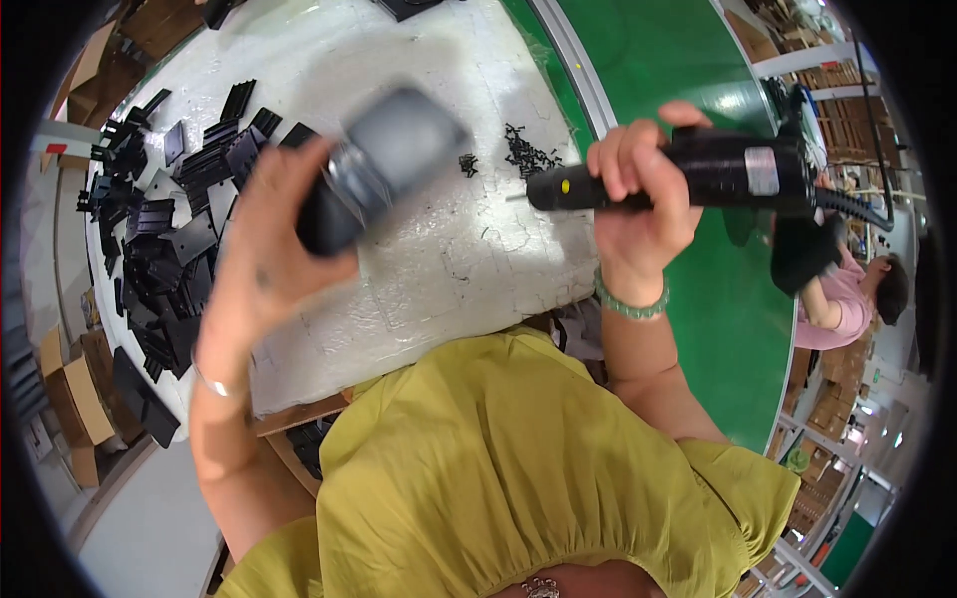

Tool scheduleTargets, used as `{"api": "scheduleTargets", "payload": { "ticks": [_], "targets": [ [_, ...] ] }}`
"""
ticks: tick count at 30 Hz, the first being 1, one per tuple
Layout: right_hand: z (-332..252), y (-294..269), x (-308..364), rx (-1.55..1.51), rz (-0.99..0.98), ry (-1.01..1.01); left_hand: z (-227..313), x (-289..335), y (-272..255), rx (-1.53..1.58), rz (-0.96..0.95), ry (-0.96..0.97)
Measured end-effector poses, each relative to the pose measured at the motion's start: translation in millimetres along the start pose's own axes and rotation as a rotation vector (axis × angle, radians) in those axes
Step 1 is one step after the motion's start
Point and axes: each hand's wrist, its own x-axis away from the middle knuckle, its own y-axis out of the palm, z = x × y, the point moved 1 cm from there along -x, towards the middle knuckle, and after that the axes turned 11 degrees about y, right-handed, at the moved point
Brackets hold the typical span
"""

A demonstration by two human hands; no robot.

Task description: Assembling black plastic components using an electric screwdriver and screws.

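Note:
My left hand [274, 239] is closed round a dark, box-like part [404, 140] with a grey flat plate at its far end. Motion blurs this part, so its exact kind does not show. In my right hand [643, 189] is a black corded electric screwdriver [733, 169], held level with its thin bit pointing left toward the part. The bit and the part are apart. Small black screws [526, 154] lie in a loose pile on the white-covered table beyond the screwdriver's tip, with a smaller cluster [468, 164] to their left.
Many black plates and brackets [159, 249] are heaped along the table's left side. A metal rail [578, 65] divides the white surface [399, 329] from a green work surface [733, 349]. Cardboard boxes [85, 399] stand at far left. Another person in pink [842, 304] is at right.

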Motion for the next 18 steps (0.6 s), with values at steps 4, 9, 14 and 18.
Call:
{"api": "scheduleTargets", "payload": {
  "ticks": [4, 9, 14, 18],
  "targets": [
    [14, -1, -28, 0.027, 0.089, -0.045, 27, 40, 32, 0.272, -0.309, -0.101],
    [32, 5, -37, 0.181, 0.110, 0.008, 35, 40, 27, 0.084, -0.156, -0.058],
    [31, 7, -38, 0.035, 0.091, -0.001, 22, 11, 33, 0.155, 0.047, 0.072],
    [18, 17, -30, 0.011, 0.039, -0.024, 3, -22, 60, 0.178, 0.085, 0.099]
  ]
}}
